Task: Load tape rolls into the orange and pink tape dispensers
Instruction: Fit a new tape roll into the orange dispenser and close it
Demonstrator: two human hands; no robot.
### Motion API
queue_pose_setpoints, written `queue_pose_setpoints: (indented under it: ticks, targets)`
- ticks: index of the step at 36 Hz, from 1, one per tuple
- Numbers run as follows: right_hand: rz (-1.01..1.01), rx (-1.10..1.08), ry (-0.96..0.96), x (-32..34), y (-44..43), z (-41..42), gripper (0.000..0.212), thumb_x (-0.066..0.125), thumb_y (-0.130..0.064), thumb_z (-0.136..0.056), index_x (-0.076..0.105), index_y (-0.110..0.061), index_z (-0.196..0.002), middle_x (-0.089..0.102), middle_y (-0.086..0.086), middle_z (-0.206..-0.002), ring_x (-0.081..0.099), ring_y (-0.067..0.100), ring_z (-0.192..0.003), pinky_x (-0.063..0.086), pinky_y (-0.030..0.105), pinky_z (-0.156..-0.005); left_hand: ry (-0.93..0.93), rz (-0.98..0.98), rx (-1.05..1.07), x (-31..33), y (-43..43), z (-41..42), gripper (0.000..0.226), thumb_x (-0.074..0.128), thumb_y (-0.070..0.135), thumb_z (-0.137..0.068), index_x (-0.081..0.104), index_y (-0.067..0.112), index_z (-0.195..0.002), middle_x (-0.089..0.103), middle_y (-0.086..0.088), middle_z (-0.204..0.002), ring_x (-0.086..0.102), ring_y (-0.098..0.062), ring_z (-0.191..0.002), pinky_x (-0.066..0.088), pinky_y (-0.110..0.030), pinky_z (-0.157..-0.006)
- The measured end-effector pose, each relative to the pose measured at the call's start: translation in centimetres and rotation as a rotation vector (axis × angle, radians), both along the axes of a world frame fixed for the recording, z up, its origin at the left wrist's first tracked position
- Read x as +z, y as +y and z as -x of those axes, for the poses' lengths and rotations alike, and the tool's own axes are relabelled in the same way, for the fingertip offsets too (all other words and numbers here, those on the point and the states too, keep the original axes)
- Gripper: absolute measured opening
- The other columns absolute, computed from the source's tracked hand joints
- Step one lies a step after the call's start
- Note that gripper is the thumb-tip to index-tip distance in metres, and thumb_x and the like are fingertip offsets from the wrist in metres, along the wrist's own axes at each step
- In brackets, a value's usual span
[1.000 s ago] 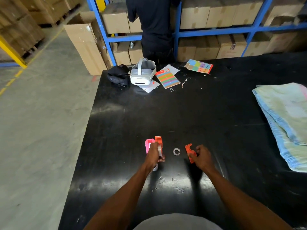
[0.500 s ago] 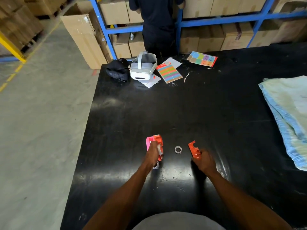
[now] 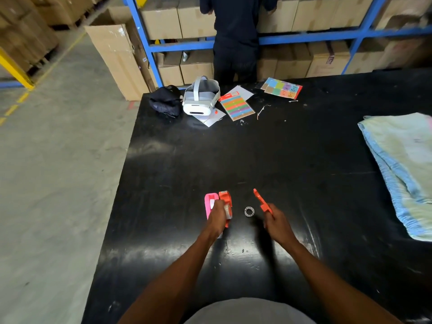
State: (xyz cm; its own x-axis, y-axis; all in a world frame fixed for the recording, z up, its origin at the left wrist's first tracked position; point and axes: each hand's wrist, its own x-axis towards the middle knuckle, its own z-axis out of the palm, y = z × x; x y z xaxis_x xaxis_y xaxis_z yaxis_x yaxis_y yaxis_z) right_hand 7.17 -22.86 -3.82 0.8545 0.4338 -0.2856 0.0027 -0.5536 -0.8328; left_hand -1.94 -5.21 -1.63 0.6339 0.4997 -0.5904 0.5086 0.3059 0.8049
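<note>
On the black table (image 3: 292, 160), my left hand (image 3: 217, 217) is closed around the orange tape dispenser body (image 3: 226, 202), which carries a clear tape roll. The pink tape dispenser (image 3: 208, 204) lies right beside it on the left, touching it. My right hand (image 3: 275, 222) holds an orange dispenser cover piece (image 3: 261, 201), tilted up and pointing away from me. A small clear tape roll (image 3: 249, 211) lies flat on the table between my hands.
A white headset (image 3: 201, 99), a dark cloth bundle (image 3: 164, 101) and coloured sticker sheets (image 3: 237, 106) (image 3: 281, 88) lie at the far edge. A folded light-blue towel (image 3: 402, 164) covers the right side. A person in dark clothes (image 3: 236, 31) stands at the blue shelving with cartons.
My right hand has lifted and turned the orange cover piece so that it points up and away. My left hand stays on the orange dispenser.
</note>
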Motion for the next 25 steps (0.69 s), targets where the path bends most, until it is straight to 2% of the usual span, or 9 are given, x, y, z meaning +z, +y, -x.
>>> queue_pose_setpoints:
  ticks: [4, 7, 9, 11, 14, 16, 19, 22, 25]
  targets:
    - [-0.12, 0.005, 0.094, 1.8, 2.0, 1.6, 0.013, 0.051, -0.024, -0.102, 0.059, -0.017, -0.095, 0.056, -0.003, -0.062, 0.052, 0.014, -0.054, 0.045, 0.034, -0.058, -0.027, -0.05, 0.032, 0.6, -0.6, -0.1, 0.039, 0.035, 0.032, -0.101, 0.05, 0.023, -0.067, 0.049, 0.004, -0.058, 0.044, -0.011, -0.052, 0.031, -0.023, -0.047]
    - [-0.204, 0.038, 0.219, 2.3, 3.0, 2.3, 0.025, 0.055, -0.041, -0.089, 0.056, -0.018, -0.097, 0.053, 0.003, -0.067, 0.05, 0.014, -0.053, 0.046, 0.042, -0.061, -0.04, -0.076, 0.034, 0.8, -0.6, 0.2, 0.037, 0.036, 0.032, -0.1, 0.048, 0.023, -0.066, 0.047, 0.003, -0.059, 0.042, -0.012, -0.055, 0.031, -0.026, -0.05]
    - [-0.242, 0.064, 0.316, 3.0, 3.7, 2.8, 0.025, 0.053, -0.045, -0.093, 0.052, -0.021, -0.095, 0.046, -0.001, -0.063, 0.045, 0.013, -0.05, 0.044, 0.039, -0.059, -0.067, -0.1, 0.053, 0.9, -0.5, 0.5, 0.029, 0.036, 0.031, -0.101, 0.048, 0.021, -0.076, 0.048, -0.001, -0.065, 0.043, -0.013, -0.059, 0.034, -0.027, -0.052]
    - [-0.271, 0.071, 0.37, 3.6, 4.4, 3.4, 0.021, 0.047, -0.036, -0.104, 0.048, -0.017, -0.098, 0.039, -0.003, -0.062, 0.042, 0.012, -0.047, 0.042, 0.034, -0.054, -0.106, -0.127, 0.079, 1.1, -0.4, 0.7, 0.023, 0.037, 0.029, -0.101, 0.046, 0.021, -0.082, 0.047, -0.003, -0.069, 0.044, -0.015, -0.064, 0.036, -0.027, -0.053]
    - [-0.283, 0.124, 0.366, 4.2, 5.0, 4.5, 0.025, 0.037, -0.034, -0.108, 0.042, -0.012, -0.1, 0.043, 0.0, -0.068, 0.044, 0.013, -0.047, 0.039, 0.03, -0.051, -0.095, -0.131, 0.061, 1.9, -0.5, 1.1, 0.034, 0.032, 0.033, -0.106, 0.045, 0.023, -0.076, 0.049, 0.001, -0.066, 0.045, -0.012, -0.063, 0.038, -0.03, -0.061]
    - [-0.255, 0.168, 0.371, 4.5, 5.2, 4.9, 0.026, 0.034, -0.037, -0.109, 0.041, -0.013, -0.1, 0.048, 0.003, -0.073, 0.047, 0.014, -0.049, 0.04, 0.025, -0.05, -0.091, -0.143, 0.043, 1.9, -0.3, 1.4, 0.036, 0.031, 0.04, -0.106, 0.047, 0.02, -0.082, 0.054, -0.002, -0.068, 0.051, -0.014, -0.066, 0.043, -0.031, -0.065]
    - [-0.22, 0.205, 0.375, 5.0, 5.7, 5.3, 0.026, 0.034, -0.039, -0.108, 0.041, -0.014, -0.106, 0.055, 0.004, -0.073, 0.051, 0.016, -0.047, 0.041, 0.026, -0.047, -0.09, -0.123, -0.029, 1.4, -0.1, 1.7, 0.062, 0.026, 0.053, -0.1, 0.053, -0.002, -0.094, 0.063, -0.017, -0.073, 0.06, -0.024, -0.066, 0.051, -0.032, -0.063]
    - [-0.195, 0.237, 0.355, 5.5, 6.0, 5.5, 0.03, 0.034, -0.039, -0.108, 0.039, -0.01, -0.11, 0.058, 0.005, -0.071, 0.051, 0.017, -0.046, 0.04, 0.025, -0.045, -0.09, -0.098, -0.072, 1.2, 0.0, 1.8, 0.07, 0.022, 0.058, -0.098, 0.058, 0.001, -0.08, 0.064, -0.021, -0.065, 0.061, -0.031, -0.059, 0.05, -0.032, -0.057]
    - [-0.177, 0.276, 0.342, 5.9, 6.0, 5.6, 0.033, 0.033, -0.04, -0.108, 0.038, -0.009, -0.114, 0.06, 0.006, -0.071, 0.052, 0.017, -0.047, 0.041, 0.025, -0.045, -0.079, -0.136, -0.069, 0.5, 0.1, 1.8, 0.071, 0.021, 0.06, -0.095, 0.056, 0.001, -0.078, 0.067, -0.023, -0.068, 0.065, -0.033, -0.062, 0.053, -0.044, -0.067]
